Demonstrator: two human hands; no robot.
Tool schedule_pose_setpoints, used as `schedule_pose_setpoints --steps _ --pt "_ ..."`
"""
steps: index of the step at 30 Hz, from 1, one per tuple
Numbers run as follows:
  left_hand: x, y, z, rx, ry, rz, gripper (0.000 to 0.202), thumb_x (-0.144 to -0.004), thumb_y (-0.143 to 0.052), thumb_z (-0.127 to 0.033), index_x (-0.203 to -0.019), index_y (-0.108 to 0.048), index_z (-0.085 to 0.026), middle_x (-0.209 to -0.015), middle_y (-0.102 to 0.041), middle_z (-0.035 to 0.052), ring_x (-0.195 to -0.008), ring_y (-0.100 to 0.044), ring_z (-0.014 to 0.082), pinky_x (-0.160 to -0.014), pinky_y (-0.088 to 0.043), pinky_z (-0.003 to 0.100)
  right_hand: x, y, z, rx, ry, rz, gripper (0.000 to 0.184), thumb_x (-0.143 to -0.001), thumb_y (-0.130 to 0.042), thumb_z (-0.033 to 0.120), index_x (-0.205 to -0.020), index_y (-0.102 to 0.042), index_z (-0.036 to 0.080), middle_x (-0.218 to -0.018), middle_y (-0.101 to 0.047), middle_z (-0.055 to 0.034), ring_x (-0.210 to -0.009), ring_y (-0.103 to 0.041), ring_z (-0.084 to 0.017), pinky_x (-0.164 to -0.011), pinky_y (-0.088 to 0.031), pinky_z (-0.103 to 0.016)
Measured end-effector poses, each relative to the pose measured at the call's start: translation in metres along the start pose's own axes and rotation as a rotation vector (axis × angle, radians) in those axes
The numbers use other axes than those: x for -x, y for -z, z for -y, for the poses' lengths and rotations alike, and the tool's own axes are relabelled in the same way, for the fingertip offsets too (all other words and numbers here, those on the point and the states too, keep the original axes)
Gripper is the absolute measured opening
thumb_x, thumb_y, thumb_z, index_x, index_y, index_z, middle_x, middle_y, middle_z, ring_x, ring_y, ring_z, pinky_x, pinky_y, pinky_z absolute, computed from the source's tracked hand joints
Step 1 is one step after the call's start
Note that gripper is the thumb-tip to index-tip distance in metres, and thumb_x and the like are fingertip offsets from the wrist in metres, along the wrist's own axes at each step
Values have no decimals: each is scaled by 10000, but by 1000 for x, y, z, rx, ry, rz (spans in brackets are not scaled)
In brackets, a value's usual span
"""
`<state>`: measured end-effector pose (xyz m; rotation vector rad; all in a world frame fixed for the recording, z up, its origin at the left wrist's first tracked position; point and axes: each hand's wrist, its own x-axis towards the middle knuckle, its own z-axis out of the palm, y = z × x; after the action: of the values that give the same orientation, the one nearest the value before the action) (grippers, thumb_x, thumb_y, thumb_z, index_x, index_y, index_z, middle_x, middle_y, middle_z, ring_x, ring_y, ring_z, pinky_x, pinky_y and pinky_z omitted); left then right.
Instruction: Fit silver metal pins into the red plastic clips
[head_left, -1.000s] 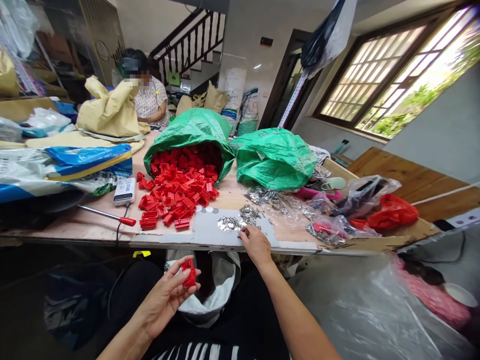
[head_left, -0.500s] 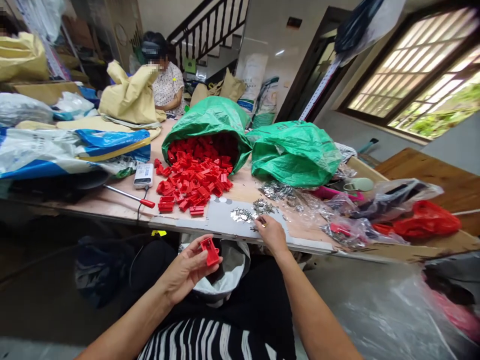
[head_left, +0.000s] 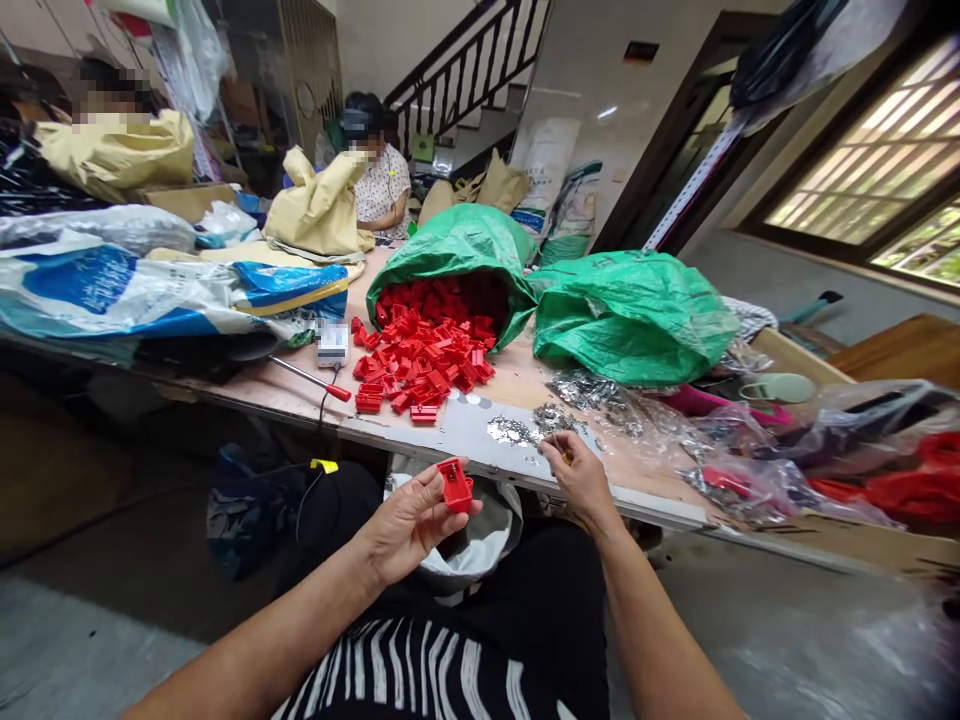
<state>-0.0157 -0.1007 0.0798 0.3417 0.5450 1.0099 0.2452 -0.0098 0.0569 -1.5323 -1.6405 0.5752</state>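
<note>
My left hand (head_left: 411,522) grips a small red plastic box-like part (head_left: 454,487) by its sides, with its hollow side facing up, above my lap and in front of the table edge. My right hand (head_left: 576,470) is pinched closed at the table's front edge, beside small shiny metal pieces (head_left: 510,430). Something thin with a touch of yellow shows at its fingertips, too small to name. A darker heap of metal bits (head_left: 556,415) lies just beyond those fingers. Many similar red parts (head_left: 427,365) spill from a green woven sack (head_left: 457,240) onto the table.
Another green sack (head_left: 630,315) stands to the right, near clear plastic bags (head_left: 757,450). A red-tipped rod (head_left: 315,378) and a small white device (head_left: 333,343) lie left of the red parts. Below the table edge hangs an open white sack (head_left: 469,560). Across the table sits a person (head_left: 382,185).
The view has turned left. My right hand has drawn back slightly from the metal pieces, still pinched. My left hand keeps hold of the red part, now tipped more upright.
</note>
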Motion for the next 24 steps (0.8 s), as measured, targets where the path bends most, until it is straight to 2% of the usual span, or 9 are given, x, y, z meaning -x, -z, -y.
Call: schedule_pose_setpoints --steps 4,7,9,11,13,18,24 --pt "0 -6 7 -283 -297 -26 529 -664 -785 -223 -1144 -562 -204 -878 -660 19 -790 -695 201 -671 -576 286 30 5 51 -202 61 198 279 -828 -553 451 -874 -563 176 -652 -500 18 -543 -410 -109 -507 -346 -224" --pt "-1 -6 10 -559 -549 -97 418 -617 -813 -216 -967 -586 -185 -791 -654 -19 -707 -671 146 -667 -556 249 55 8 85 -213 149 296 232 -859 -555 408 -856 -575 177 -698 -508 11 -607 -437 -111 -559 -365 -219" --pt "0 -6 12 -743 -703 -133 375 -621 -812 -224 -915 -581 -193 -895 -670 -7 -750 -671 137 -712 -551 240 68 7 99 -193 191 309 200 -873 -549 377 -856 -581 181 -707 -526 9 -627 -450 -114 -577 -372 -218" --pt "2 -4 13 -913 -808 -135 366 -663 -786 -247 -962 -578 -215 -1061 -664 23 -838 -678 151 -776 -552 261 75 4 105 -154 229 308 167 -882 -543 345 -862 -585 184 -714 -548 8 -624 -458 -113 -583 -374 -218" --pt "5 -4 14 -1057 -864 -129 380 -711 -750 -266 -1042 -565 -237 -1128 -655 39 -892 -679 164 -810 -552 279 79 1 108 -108 268 301 137 -885 -542 312 -861 -586 185 -709 -561 10 -611 -462 -110 -581 -373 -217" --pt "10 -5 17 -1307 -988 -108 393 -786 -678 -275 -1155 -542 -256 -1135 -671 43 -973 -669 178 -855 -540 279 82 -5 113 -6 354 278 72 -877 -546 233 -846 -586 183 -685 -567 17 -600 -480 -107 -586 -368 -214" --pt "12 -6 20 -1396 -1048 -60 380 -819 -640 -233 -1183 -533 -250 -1173 -668 47 -1039 -651 179 -903 -520 273 85 -6 114 20 395 278 55 -868 -548 187 -835 -592 183 -725 -588 2 -639 -509 -117 -620 -380 -221"
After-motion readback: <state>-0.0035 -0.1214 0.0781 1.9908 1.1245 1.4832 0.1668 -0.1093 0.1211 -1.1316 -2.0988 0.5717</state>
